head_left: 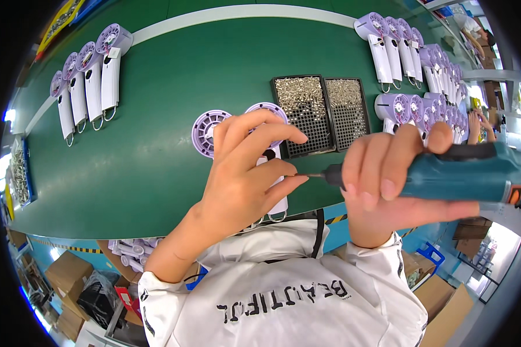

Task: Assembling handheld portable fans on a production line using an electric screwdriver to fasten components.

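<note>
My right hand (382, 173) is wrapped round a teal electric screwdriver (463, 176), held level with its bit pointing left. The bit's tip (312, 174) meets the pinched thumb and forefinger of my left hand (231, 173); whatever small piece they hold is too small to name. Beneath my left hand lie two handheld fans with purple round heads. One fan head (205, 134) shows left of the fingers. The other fan (279, 209) is partly covered, its white handle and wire loop showing below.
Two black perforated trays of small screws, a left tray (309, 130) and a right tray (348, 118), lie beyond the screwdriver. Rows of purple-headed fans stand at the left (92, 81) and right (388, 52) of the green table (156, 173). Cartons (69, 274) sit below. A co-worker's hands (481, 124) show far right.
</note>
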Demonstrator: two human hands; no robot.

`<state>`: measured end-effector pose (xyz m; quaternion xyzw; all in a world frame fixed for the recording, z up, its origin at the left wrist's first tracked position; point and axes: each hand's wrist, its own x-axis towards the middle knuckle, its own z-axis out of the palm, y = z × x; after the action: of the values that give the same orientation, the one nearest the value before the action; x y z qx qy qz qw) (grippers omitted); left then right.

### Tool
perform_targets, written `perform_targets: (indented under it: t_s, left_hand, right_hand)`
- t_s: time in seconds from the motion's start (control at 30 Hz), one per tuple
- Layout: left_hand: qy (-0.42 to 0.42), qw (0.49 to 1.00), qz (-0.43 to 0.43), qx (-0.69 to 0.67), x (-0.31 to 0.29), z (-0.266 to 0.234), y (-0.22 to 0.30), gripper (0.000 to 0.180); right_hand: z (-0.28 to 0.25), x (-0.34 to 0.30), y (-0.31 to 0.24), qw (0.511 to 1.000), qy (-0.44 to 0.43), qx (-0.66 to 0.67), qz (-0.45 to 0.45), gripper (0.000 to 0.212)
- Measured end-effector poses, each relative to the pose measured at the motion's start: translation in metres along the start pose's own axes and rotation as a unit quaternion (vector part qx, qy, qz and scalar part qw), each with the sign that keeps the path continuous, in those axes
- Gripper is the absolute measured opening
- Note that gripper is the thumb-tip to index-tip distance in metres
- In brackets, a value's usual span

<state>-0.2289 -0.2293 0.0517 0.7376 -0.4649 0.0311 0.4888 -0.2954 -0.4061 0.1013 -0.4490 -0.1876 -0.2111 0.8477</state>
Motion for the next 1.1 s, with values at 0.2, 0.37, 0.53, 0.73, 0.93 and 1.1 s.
perform_targets:
  t_s: [0.2, 0.37, 0.53, 0.73, 0.93, 1.1]
  left_hand:
    - [-0.024, 1.000, 0.009, 0.001, -0.001, 0.001, 0.002, 0.020]
    - [0.002, 0.999, 0.000, 0.053, 0.011, 0.003, -0.008, 0.016]
    - [0.007, 0.996, -0.029, 0.084, 0.015, 0.009, -0.014, 0.014]
    - [-0.001, 0.995, -0.047, 0.088, 0.011, 0.010, -0.022, 0.020]
    - [0.001, 0.985, -0.106, 0.136, 0.013, 0.010, -0.019, 0.046]
    - [-0.040, 0.984, -0.131, 0.113, 0.019, 0.006, -0.020, 0.048]
  right_hand:
    - [-0.009, 0.003, 0.005, 0.994, -0.098, 0.005, 0.054, 0.082]
    - [-0.011, 0.000, 0.013, 0.995, -0.069, -0.044, 0.062, 0.088]
    - [-0.012, 0.006, 0.034, 0.991, -0.032, -0.106, 0.076, 0.096]
    - [-0.011, 0.007, 0.063, 0.979, 0.024, -0.184, 0.088, 0.106]
    - [-0.013, 0.015, 0.077, 0.977, 0.094, -0.183, 0.049, 0.103]
    - [-0.002, 0.018, 0.067, 0.946, 0.079, -0.285, 0.134, 0.096]
